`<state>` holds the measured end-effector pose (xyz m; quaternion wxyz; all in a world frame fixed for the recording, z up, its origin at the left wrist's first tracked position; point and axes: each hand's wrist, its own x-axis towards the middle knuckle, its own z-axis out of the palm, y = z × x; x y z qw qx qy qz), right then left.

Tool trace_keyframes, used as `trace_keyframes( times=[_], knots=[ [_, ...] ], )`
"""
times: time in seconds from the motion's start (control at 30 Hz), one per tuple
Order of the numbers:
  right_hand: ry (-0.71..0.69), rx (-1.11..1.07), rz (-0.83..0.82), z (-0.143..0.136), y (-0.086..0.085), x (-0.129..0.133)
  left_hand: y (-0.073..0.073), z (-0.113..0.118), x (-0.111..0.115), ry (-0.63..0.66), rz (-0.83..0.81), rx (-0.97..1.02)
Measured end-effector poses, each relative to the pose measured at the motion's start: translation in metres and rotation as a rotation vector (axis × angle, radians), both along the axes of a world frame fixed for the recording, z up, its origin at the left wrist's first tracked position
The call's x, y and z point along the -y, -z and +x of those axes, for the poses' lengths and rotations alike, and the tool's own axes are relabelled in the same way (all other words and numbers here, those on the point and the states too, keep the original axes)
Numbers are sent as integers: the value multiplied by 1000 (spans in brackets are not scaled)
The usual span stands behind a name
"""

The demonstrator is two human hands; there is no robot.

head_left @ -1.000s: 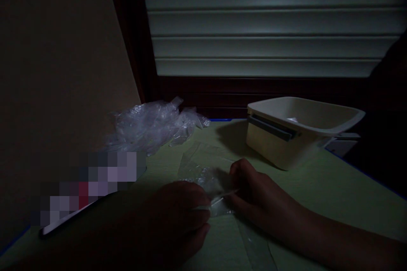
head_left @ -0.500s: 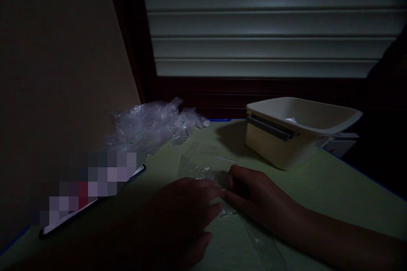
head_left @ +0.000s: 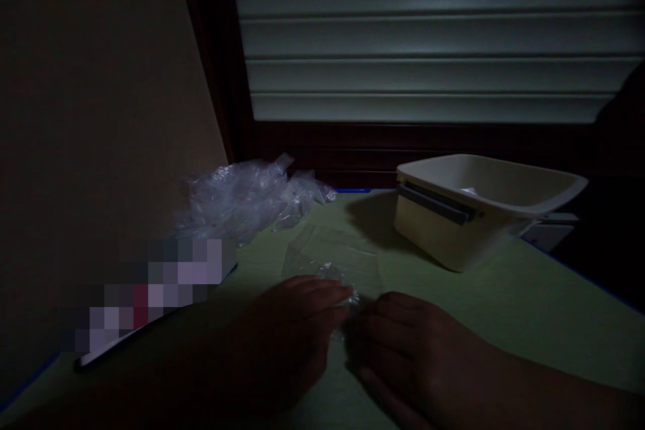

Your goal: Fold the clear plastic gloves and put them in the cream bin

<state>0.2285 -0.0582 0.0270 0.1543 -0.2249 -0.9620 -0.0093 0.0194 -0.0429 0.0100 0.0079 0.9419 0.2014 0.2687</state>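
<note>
A clear plastic bag (head_left: pixel 330 252) lies flat on the pale green table, its near part crumpled and shiny under my fingers. My left hand (head_left: pixel 307 322) comes in from the lower left, its fingers closed on the bag's crumpled part. Close beside it on the right, my right hand (head_left: pixel 413 342) has its fingers curled at the bag's near edge, fingertips almost meeting those of the left. The dim light and the hands themselves hide how much plastic is between the fingers.
A heap of clear plastic bags (head_left: pixel 246 198) is at the back left by the wall. A cream bin (head_left: pixel 438 235) with a grey handle stands at the back right, something shiny inside. A flat device with a blurred-out screen (head_left: pixel 166 295) rests on the left. Behind is a slatted panel (head_left: pixel 403 37).
My right hand has turned palm-down and come nearer to me, its fingers curling in. The plastic strip that showed beneath it is out of sight. My left hand's fingers have drawn together.
</note>
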Motion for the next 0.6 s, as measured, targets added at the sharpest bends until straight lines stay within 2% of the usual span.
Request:
trace_keyframes(
  times=[0.07, 0.2, 0.43, 0.6],
  knots=[
    [-2, 21, -26, -1, 0, 2, 0, 1, -1, -1, -13, -27],
    [5, 42, -39, 0, 0, 1, -1, 4, -4, -86, -104, -165],
    [23, 82, -51, -1, -5, 2, 5, 3, -7, -245, -142, -186],
    [25, 92, -56, -1, -6, 3, 0, 4, -2, -157, -14, -137]
  ],
)
